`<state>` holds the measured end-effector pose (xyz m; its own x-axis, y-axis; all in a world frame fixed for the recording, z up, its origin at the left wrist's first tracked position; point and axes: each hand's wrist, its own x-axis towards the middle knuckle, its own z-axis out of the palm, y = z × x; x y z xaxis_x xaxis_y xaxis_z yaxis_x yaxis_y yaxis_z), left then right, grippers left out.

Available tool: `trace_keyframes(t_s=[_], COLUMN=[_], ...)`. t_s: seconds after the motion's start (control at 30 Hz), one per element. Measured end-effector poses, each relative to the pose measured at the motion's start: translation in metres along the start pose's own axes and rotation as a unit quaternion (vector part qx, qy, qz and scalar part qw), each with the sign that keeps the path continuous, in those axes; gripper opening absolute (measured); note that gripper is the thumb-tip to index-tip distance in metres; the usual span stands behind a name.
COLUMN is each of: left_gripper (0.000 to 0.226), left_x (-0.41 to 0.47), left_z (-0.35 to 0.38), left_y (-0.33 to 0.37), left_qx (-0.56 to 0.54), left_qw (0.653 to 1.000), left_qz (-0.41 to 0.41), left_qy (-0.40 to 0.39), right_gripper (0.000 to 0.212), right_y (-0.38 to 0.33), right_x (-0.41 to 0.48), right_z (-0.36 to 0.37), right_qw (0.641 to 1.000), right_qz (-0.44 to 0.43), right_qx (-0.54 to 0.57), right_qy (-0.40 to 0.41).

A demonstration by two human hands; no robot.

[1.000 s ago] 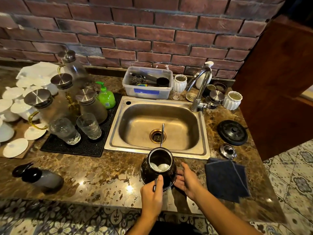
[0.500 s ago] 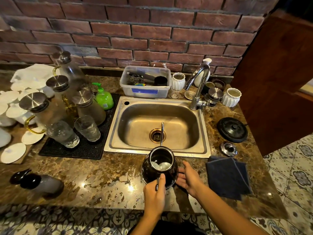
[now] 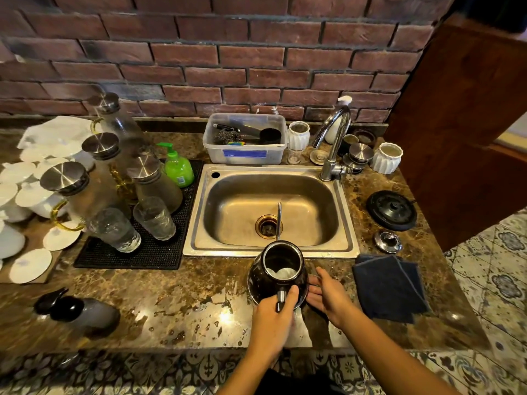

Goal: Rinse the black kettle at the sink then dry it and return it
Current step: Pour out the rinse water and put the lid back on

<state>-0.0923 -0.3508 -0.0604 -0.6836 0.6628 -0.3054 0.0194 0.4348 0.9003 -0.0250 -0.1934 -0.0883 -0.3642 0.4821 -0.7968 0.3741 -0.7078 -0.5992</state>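
The black kettle [image 3: 278, 273] stands on the marble counter just in front of the steel sink [image 3: 271, 209], lid off, its thin spout pointing out over the basin. Something white shows inside it. My left hand [image 3: 273, 312] grips the kettle's handle at the near side. My right hand [image 3: 328, 295] rests against the kettle's right flank with fingers spread. The kettle's black base [image 3: 391, 210] and its small shiny lid [image 3: 388, 241] lie on the counter to the right. A folded dark blue cloth [image 3: 389, 286] lies right of my right hand.
A chrome tap [image 3: 335, 143] rises at the sink's back right. Left of the sink a black mat [image 3: 154, 252] carries glass carafes, two tumblers and a green soap bottle [image 3: 177, 166]. White saucers crowd the far left. A plastic tub [image 3: 245, 141] sits behind the sink.
The hands and kettle keep nearly the same place on the counter; my right hand has pressed a little closer to the kettle's side. The view shifted slightly.
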Motion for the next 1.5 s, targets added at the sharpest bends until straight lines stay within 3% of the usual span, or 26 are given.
trace_keyframes(t_s=[0.3,0.47,0.63,0.87,1.03,1.27,1.5], left_gripper=[0.075,0.107,0.075,0.027,0.008,0.021,0.028], left_x=[-0.005,-0.001,-0.004,-0.004,0.015,0.056,0.108], left_z=[-0.033,-0.051,-0.059,-0.057,-0.022,0.063,0.148], left_y=[-0.001,-0.012,-0.001,0.038,0.093,0.141,0.147], left_qx=[0.024,0.026,-0.002,0.023,0.019,0.009,0.009], left_qw=[0.998,0.997,0.998,0.991,0.984,0.991,0.999], left_qz=[-0.026,-0.046,-0.038,0.105,0.171,0.128,0.008], left_qy=[-0.044,-0.051,-0.041,0.076,0.038,-0.036,-0.048], right_gripper=[0.041,0.026,0.025,0.025,0.03,0.036,0.037], right_y=[0.011,0.016,0.015,-0.018,-0.056,-0.1,-0.132], right_x=[-0.018,-0.032,-0.046,-0.054,-0.047,-0.012,0.032], right_z=[0.001,0.006,-0.004,-0.039,-0.073,-0.13,-0.183], right_qw=[0.998,0.995,0.98,0.897,0.87,0.851,0.819], right_qz=[-0.037,-0.073,-0.164,-0.296,-0.328,-0.341,-0.326], right_qx=[0.024,0.034,-0.075,-0.29,-0.322,-0.348,-0.422], right_qy=[0.048,0.066,0.08,0.156,0.179,0.196,0.211])
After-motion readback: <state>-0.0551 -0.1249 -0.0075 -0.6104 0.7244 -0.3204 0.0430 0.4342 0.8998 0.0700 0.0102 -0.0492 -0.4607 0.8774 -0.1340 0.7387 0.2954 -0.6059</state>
